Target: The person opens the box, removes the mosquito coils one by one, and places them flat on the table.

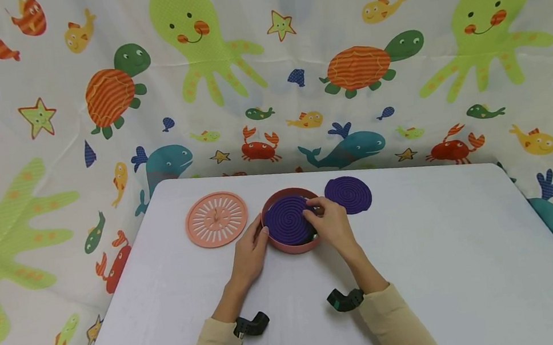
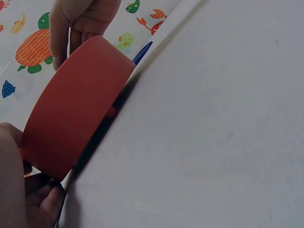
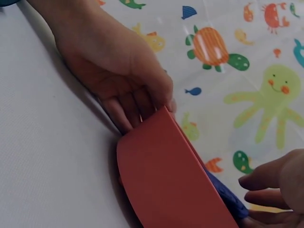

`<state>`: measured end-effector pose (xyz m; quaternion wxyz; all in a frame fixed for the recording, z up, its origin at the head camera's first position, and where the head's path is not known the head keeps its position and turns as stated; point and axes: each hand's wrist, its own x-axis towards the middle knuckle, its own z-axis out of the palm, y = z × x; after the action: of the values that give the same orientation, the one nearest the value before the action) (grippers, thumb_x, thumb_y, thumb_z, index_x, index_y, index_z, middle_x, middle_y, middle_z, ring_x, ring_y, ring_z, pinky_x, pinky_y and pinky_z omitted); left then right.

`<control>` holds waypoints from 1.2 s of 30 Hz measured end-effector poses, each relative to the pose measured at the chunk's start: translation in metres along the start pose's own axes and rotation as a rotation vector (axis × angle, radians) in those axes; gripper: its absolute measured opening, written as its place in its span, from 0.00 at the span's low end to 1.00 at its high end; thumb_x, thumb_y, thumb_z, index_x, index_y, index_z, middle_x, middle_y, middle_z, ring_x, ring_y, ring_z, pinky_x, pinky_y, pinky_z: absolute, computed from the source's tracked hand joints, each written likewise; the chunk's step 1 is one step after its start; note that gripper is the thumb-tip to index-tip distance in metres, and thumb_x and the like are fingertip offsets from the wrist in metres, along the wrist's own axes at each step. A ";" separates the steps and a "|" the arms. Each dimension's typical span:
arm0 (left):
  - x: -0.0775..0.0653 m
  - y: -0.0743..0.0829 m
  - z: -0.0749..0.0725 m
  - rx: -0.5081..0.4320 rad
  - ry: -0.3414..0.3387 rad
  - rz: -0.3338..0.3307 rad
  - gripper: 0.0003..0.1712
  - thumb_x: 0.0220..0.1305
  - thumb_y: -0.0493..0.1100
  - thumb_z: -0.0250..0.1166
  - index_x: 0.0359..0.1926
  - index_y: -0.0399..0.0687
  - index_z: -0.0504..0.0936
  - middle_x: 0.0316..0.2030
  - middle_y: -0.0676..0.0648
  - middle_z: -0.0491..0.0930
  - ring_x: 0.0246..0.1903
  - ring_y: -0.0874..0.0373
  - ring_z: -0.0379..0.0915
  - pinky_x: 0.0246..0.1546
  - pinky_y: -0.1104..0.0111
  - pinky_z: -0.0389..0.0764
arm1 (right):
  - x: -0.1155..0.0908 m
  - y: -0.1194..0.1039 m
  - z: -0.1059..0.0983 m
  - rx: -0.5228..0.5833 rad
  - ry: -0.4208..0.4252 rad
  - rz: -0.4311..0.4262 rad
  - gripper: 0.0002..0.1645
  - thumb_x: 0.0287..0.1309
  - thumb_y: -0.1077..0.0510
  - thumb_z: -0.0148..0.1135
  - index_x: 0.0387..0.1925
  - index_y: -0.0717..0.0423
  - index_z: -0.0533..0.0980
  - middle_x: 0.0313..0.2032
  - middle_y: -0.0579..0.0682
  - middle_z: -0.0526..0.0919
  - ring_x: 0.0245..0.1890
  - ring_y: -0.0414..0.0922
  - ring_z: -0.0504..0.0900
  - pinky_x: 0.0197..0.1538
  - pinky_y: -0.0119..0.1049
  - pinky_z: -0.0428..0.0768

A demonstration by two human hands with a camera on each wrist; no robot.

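Note:
A round coral-red mosquito coil holder [image 1: 292, 248] stands on the table. My left hand [image 1: 251, 249] grips its left side, with the thumb near the rim. A purple spiral mosquito coil [image 1: 287, 220] lies tilted across the holder's opening. At the coil's right edge, my right hand [image 1: 333, 224] pinches it between thumb and fingers. The right wrist view shows the coil [image 3: 223, 192] sticking up past the holder's wall [image 3: 161, 175], beside the right hand [image 3: 280, 185]. The inside of the holder is mostly hidden under the coil.
A slotted pink lid [image 1: 216, 219] lies flat to the left of the holder. Another purple coil [image 1: 349, 195] lies on the white table [image 1: 452, 254] behind the right hand. A curtain [image 1: 262, 53] with sea animals hangs along the table's back edge.

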<state>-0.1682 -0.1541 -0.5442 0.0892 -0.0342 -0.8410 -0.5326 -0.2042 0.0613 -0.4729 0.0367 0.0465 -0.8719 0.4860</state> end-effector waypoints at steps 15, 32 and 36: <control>0.000 0.000 -0.001 0.014 0.002 0.000 0.30 0.77 0.52 0.53 0.74 0.46 0.66 0.70 0.47 0.71 0.70 0.59 0.66 0.71 0.65 0.69 | 0.002 0.003 -0.005 0.018 -0.059 0.038 0.18 0.61 0.55 0.69 0.52 0.56 0.83 0.51 0.57 0.87 0.47 0.51 0.86 0.51 0.47 0.87; 0.000 0.000 0.000 0.009 0.003 -0.009 0.30 0.77 0.52 0.53 0.74 0.46 0.66 0.70 0.47 0.71 0.70 0.59 0.66 0.72 0.64 0.68 | 0.003 0.004 -0.008 0.003 -0.096 0.066 0.17 0.61 0.55 0.69 0.51 0.54 0.84 0.50 0.56 0.87 0.46 0.50 0.83 0.50 0.43 0.85; 0.000 -0.001 0.000 0.009 0.001 -0.005 0.30 0.77 0.52 0.53 0.74 0.46 0.66 0.70 0.47 0.71 0.70 0.59 0.66 0.72 0.65 0.68 | 0.004 0.008 -0.008 0.001 -0.100 0.056 0.15 0.61 0.56 0.69 0.49 0.53 0.85 0.47 0.55 0.87 0.43 0.48 0.83 0.44 0.36 0.84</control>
<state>-0.1687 -0.1539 -0.5448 0.0885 -0.0315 -0.8433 -0.5292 -0.2091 0.0719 -0.4745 -0.0204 0.0464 -0.8733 0.4845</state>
